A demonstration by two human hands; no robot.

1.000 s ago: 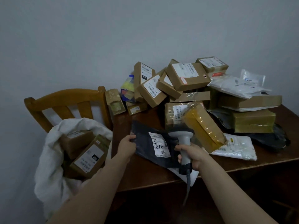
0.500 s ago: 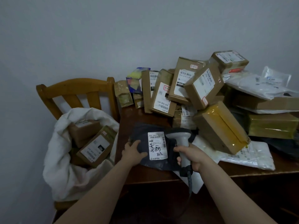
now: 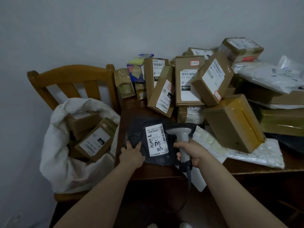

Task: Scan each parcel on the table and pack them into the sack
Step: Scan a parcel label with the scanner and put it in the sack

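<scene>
Here the dark grey mailer (image 3: 137, 129) lies flat at the table's front-left corner, its white label (image 3: 157, 139) face up with barcodes and handwritten marks showing. The left hand (image 3: 131, 155) grips the mailer's left edge, thumb on top and fingers curled under. The right hand (image 3: 191, 152) is wrapped around the handle of a grey scanner (image 3: 181, 135), whose head sits just above the label's right edge. The scanner's cable (image 3: 189, 176) drops over the front edge of the table (image 3: 156, 171).

Under the mailer's right side lie white plastic bags (image 3: 256, 155) that spread toward the front-right part of the table. A large yellow-taped box (image 3: 233, 122) leans on them. Behind it, along the back edge, a pile of brown cardboard boxes (image 3: 189, 83) leans and overlaps, most with white labels, and more white bags (image 3: 266, 76) lie on boxes at the back-right.

Just beside the table's left edge, a white sack (image 3: 65, 162) sits open on a wooden chair (image 3: 70, 76). 2 labelled boxes (image 3: 97, 139) rest inside it.
</scene>
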